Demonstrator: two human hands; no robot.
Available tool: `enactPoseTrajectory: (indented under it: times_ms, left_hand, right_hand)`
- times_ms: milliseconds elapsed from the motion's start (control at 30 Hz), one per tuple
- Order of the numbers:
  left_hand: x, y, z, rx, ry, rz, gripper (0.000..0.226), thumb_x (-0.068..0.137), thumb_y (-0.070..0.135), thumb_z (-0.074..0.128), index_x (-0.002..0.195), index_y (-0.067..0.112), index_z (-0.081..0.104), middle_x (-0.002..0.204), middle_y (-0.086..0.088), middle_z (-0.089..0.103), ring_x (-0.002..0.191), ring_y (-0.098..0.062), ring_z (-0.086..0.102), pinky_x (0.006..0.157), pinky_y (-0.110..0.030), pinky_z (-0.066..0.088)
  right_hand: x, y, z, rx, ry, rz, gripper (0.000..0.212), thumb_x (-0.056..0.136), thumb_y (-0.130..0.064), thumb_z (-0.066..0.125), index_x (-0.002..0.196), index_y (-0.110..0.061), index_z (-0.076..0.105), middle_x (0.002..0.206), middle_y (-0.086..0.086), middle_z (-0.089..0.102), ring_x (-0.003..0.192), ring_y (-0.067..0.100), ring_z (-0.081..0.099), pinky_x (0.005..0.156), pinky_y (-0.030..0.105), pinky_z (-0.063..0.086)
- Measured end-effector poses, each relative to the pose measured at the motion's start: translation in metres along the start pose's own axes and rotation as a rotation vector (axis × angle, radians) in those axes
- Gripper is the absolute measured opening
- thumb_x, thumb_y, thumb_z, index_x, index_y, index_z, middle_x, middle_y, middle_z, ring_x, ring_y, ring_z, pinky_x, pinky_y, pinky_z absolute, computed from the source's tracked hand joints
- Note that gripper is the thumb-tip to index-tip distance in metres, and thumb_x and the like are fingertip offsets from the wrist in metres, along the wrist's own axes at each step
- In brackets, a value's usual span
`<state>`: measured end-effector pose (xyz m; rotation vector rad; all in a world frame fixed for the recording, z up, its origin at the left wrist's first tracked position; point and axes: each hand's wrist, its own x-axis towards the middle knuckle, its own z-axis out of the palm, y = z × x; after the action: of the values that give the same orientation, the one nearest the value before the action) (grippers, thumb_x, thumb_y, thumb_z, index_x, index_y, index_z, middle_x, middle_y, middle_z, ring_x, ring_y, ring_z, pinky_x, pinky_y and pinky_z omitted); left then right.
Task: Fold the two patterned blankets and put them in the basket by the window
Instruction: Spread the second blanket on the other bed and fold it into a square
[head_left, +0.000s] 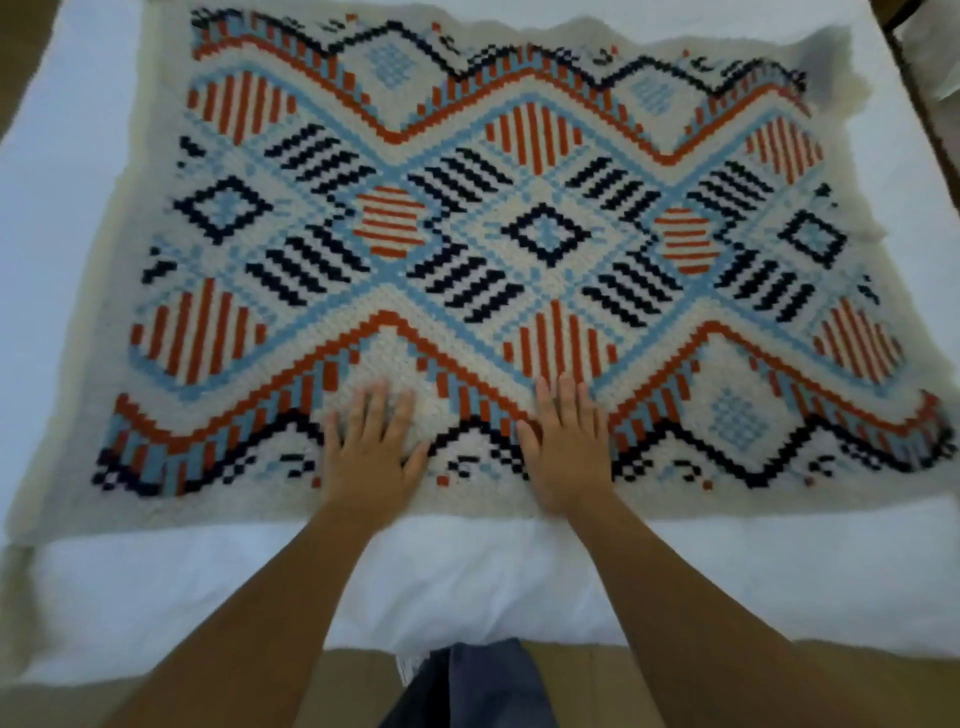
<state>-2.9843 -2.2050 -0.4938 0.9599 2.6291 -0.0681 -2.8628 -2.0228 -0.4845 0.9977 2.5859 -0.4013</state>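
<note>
Your left hand (371, 452) and right hand (566, 447) lie flat, fingers straight, on the blanket (519, 234), which is spread unfolded across the bed (467, 582). No fold is made yet. Second blanket and basket: not in view.

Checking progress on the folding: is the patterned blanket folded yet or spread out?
Spread out: the patterned blanket lies flat in one layer, whole pattern showing, both hands pressing its near edge.

Open sheet (467, 582) borders the spread blanket (519, 234) left, right and near.
</note>
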Motion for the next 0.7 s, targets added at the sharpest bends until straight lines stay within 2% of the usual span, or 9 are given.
enactPoseTrajectory:
  times_ms: [100,267,433,500,567,700]
  left_hand:
    - [-0.024,-0.031,0.005,-0.019,-0.016,-0.023,0.071,0.081,0.064,-0.007,0.142,0.029,-0.015,0.155,-0.001,-0.013,0.144,-0.023,-0.011,0.113,-0.045,-0.009]
    - [-0.043,-0.014,-0.012,-0.100,-0.057,-0.116,0.068,0.092,0.057,0.011,0.148,0.023,-0.004,0.158,-0.008,-0.006,0.144,-0.026,-0.010,0.114,-0.050,-0.003]
    - [-0.041,0.044,-0.039,-0.085,-0.031,0.074,0.064,0.096,0.051,0.015,0.148,0.020,-0.005,0.158,-0.007,-0.007,0.144,-0.027,-0.009,0.114,-0.048,0.000]
    - [-0.039,0.069,-0.048,-0.107,-0.050,0.104,0.063,0.096,0.050,0.016,0.148,0.020,-0.006,0.157,-0.006,-0.009,0.144,-0.025,-0.011,0.115,-0.047,0.000]
    - [-0.036,0.095,-0.055,-0.112,-0.076,0.129,0.062,0.097,0.048,0.017,0.148,0.020,-0.005,0.158,-0.005,-0.008,0.144,-0.024,-0.012,0.115,-0.047,0.000]
    - [-0.027,0.161,-0.061,-0.147,-0.146,0.218,0.060,0.098,0.045,0.020,0.149,0.020,-0.001,0.158,-0.002,-0.002,0.144,-0.020,-0.008,0.115,-0.044,-0.001]
  right_hand:
    - [-0.024,0.044,0.002,-0.072,-0.050,0.102,0.062,0.095,-0.054,0.011,0.146,-0.028,-0.015,0.157,0.002,-0.016,0.144,0.022,-0.016,0.116,0.041,-0.007]
    - [-0.041,0.059,-0.007,-0.070,-0.056,0.127,0.063,0.096,-0.053,0.013,0.146,-0.026,-0.013,0.158,0.005,-0.012,0.145,0.025,-0.012,0.117,0.042,-0.005]
    - [-0.049,0.045,-0.019,0.108,0.023,0.110,0.061,0.098,-0.047,0.022,0.149,-0.022,-0.001,0.159,0.003,-0.006,0.145,0.022,-0.008,0.116,0.041,-0.002]
    - [-0.053,0.055,-0.025,0.173,0.065,0.107,0.060,0.098,-0.044,0.027,0.149,-0.020,0.007,0.159,0.005,0.002,0.146,0.023,-0.002,0.117,0.040,0.001]
    - [-0.057,0.084,-0.035,0.255,0.107,0.182,0.055,0.098,-0.035,0.033,0.147,-0.012,0.021,0.156,0.012,0.016,0.144,0.027,0.012,0.118,0.041,0.010]
    - [-0.062,0.179,-0.056,0.342,0.205,0.378,0.045,0.096,-0.022,0.041,0.135,0.001,0.039,0.145,0.022,0.034,0.134,0.034,0.029,0.112,0.042,0.022]
